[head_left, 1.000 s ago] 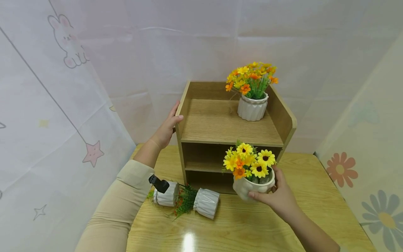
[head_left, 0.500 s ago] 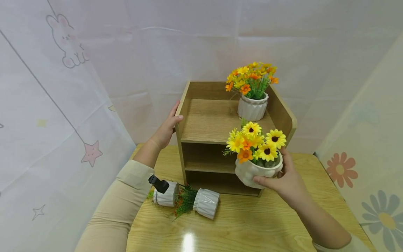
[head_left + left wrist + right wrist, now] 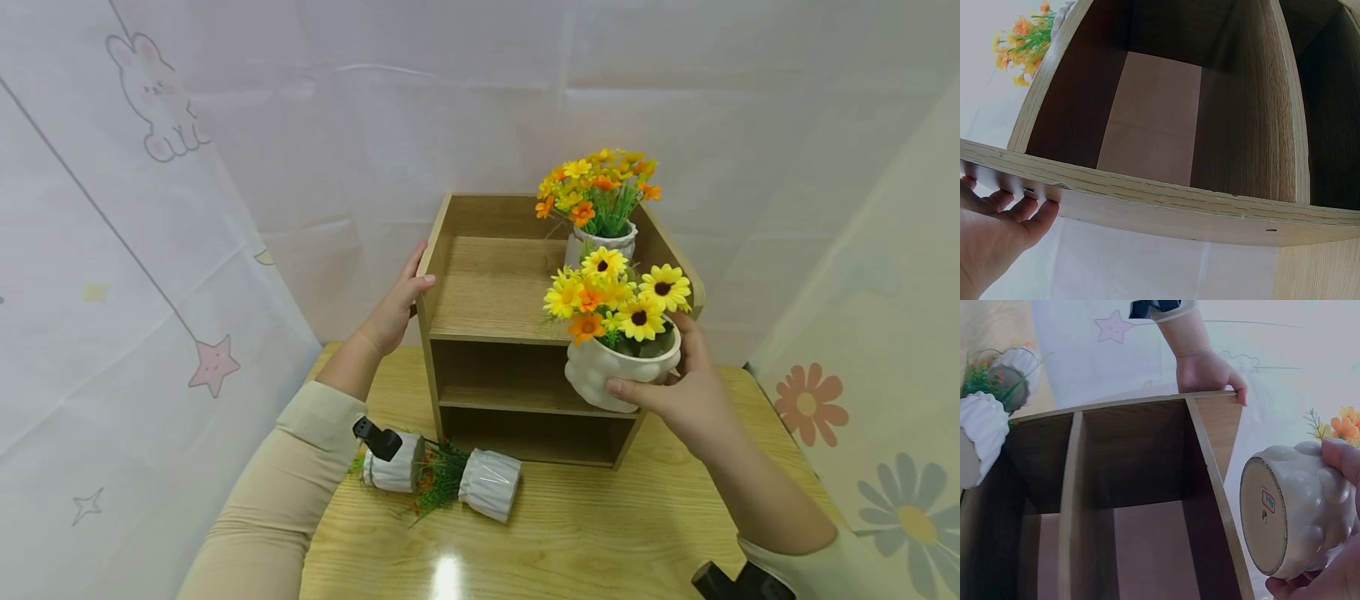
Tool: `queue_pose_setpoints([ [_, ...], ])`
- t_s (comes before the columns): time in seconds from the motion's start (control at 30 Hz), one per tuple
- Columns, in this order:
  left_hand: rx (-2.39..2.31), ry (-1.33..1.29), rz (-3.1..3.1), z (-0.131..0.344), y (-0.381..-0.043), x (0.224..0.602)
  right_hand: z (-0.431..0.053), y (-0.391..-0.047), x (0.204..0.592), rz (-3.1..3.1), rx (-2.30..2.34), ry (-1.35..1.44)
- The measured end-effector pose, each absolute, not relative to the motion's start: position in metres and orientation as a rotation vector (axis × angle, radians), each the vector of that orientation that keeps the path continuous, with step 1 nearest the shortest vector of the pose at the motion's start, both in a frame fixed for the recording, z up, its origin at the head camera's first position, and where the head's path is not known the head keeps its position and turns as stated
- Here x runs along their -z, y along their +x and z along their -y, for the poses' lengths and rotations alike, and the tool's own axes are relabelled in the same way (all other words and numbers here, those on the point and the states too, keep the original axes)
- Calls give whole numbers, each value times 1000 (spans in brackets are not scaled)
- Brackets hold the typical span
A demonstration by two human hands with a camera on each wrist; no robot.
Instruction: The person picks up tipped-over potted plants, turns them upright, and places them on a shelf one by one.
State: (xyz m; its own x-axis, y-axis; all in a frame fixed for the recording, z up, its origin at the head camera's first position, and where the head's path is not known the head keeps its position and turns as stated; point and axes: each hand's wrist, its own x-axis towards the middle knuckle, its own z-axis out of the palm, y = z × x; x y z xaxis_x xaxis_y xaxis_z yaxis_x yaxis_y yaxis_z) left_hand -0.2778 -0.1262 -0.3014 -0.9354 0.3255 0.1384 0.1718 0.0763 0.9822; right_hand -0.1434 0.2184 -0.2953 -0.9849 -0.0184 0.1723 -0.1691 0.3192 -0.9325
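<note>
My right hand (image 3: 686, 392) holds a cream, bumpy flowerpot (image 3: 622, 371) by its right side, thumb in front, lifted before the upper part of the wooden shelf (image 3: 495, 329). Yellow and orange artificial flowers (image 3: 615, 296) fill it. In the right wrist view the pot's flat underside (image 3: 1264, 515) shows, with a small label. My left hand (image 3: 390, 312) rests against the shelf's left side panel; the left wrist view shows its fingertips (image 3: 1044, 215) on the outer face. Behind the held pot, a white pot (image 3: 600, 243) of yellow-orange flowers stands on the shelf's top board, partly hidden.
Two white ribbed pots lie on their sides on the wooden table (image 3: 570, 533), left of the shelf's front: a right one (image 3: 490, 483) and a left one (image 3: 393, 462), with greenery between. Printed white cloths (image 3: 337, 125) hang around the back and sides.
My right hand has raised the held flowerpot from near the shelf's lower front to about the top board's front edge, slightly rightward. The left hand stays against the side panel.
</note>
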Motion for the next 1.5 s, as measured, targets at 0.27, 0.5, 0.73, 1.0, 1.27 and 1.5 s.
queue_pose_setpoints([
  [0.27, -1997, 505, -2218, 126, -276, 301, -214, -158, 282, 2411, -1755, 175],
  [0.5, -2000, 523, -2219, 125, -276, 301, -215, -172, 276, 2425, -1718, 130],
  [0.73, -1994, 513, -2222, 125, -276, 301, -212, -187, 272, 2368, -1721, 103],
  [1.0, -2000, 523, -2215, 124, -276, 301, -204, -197, 271, 2322, -1731, -4],
  [1.27, -2004, 516, -2210, 123, -276, 300, -201, -207, 272, 2300, -1722, -79],
  [1.5, -2005, 520, -2213, 124, -276, 300, -198, -214, 275, 2322, -1701, -133],
])
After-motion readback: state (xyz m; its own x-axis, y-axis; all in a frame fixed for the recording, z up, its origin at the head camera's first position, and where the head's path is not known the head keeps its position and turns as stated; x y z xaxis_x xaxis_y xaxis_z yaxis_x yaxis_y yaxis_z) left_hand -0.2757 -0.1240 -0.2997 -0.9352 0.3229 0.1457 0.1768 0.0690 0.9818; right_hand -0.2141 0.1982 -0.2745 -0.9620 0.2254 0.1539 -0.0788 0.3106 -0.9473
